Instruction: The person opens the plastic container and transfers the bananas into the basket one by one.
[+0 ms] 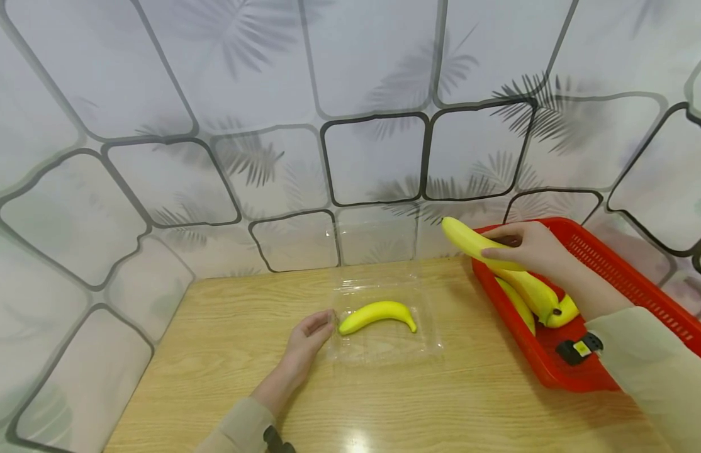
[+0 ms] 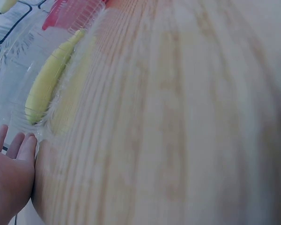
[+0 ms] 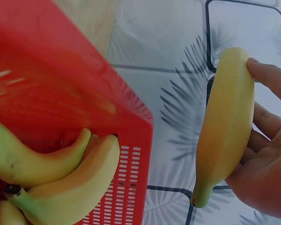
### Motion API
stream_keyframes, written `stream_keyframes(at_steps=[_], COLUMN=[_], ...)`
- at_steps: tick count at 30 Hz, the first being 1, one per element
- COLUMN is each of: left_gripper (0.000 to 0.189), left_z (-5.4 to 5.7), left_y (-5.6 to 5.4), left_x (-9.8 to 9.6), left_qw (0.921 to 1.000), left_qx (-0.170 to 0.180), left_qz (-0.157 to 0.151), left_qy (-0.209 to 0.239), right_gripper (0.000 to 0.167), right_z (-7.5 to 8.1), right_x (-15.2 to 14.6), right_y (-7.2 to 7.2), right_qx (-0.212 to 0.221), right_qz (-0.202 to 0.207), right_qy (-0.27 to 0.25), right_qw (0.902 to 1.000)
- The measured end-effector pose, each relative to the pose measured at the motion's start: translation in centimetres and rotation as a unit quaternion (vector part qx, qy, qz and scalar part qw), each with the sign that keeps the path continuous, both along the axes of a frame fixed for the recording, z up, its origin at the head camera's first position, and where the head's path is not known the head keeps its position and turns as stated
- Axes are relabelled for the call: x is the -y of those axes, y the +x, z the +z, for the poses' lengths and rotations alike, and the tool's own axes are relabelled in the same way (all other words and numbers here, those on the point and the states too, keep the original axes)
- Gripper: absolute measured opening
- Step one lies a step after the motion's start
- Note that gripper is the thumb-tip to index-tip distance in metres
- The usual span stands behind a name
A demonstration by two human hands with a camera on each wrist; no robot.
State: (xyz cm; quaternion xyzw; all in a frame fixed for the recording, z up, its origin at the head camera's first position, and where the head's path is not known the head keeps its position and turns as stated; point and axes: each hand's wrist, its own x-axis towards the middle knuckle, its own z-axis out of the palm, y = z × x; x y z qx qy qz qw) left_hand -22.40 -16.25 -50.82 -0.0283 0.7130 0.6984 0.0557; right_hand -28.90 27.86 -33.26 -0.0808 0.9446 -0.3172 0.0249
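Over the red basket's left edge, my right hand (image 1: 526, 242) grips a yellow banana (image 1: 477, 244) between thumb and fingers. In the right wrist view that banana (image 3: 226, 126) is held lengthwise, its stem end pointing down. Another banana (image 1: 379, 314) lies inside a clear plastic clamshell container (image 1: 384, 352) on the table, its lid raised toward the wall. My left hand (image 1: 308, 340) is at the container's left side, fingertips right at its edge. The left wrist view shows these fingers (image 2: 25, 147) extended against the clear wall.
The red plastic basket (image 1: 545, 371) stands on the right with several bananas (image 1: 526, 292) inside. Its side walls are slotted. A patterned wall (image 1: 379, 157) rises behind the wooden table (image 1: 243, 302). Dark straps are on both wrists.
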Motion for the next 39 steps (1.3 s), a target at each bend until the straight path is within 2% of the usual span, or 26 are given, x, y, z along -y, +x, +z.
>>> stream_keyframes(at_steps=[11, 28, 35, 39], left_gripper=[0.047, 0.047, 0.046, 0.047], left_z=[0.0, 0.0, 0.0, 0.0], left_y=[0.0, -0.1, -0.1, -0.2], left_x=[0.0, 0.0, 0.0, 0.1], left_qw=[1.0000, 1.0000, 1.0000, 1.0000], left_qx=[0.005, -0.002, 0.002, 0.002], left_qz=[-0.003, 0.003, -0.003, -0.005], left_qy=[0.006, -0.001, 0.002, 0.003], right_gripper=[0.070, 0.080, 0.087, 0.090], right_z=[-0.4, -2.6, -3.5, -4.3], right_x=[-2.0, -5.3, -6.9, -7.8], right_y=[0.1, -1.1, -1.7, -1.9], right_qx=[0.017, 0.044, 0.069, 0.097], right_qz=[-0.025, -0.052, -0.073, -0.091], right_qy=[0.000, -0.001, 0.009, -0.001], right_qw=[0.9995, 0.9977, 0.9949, 0.9912])
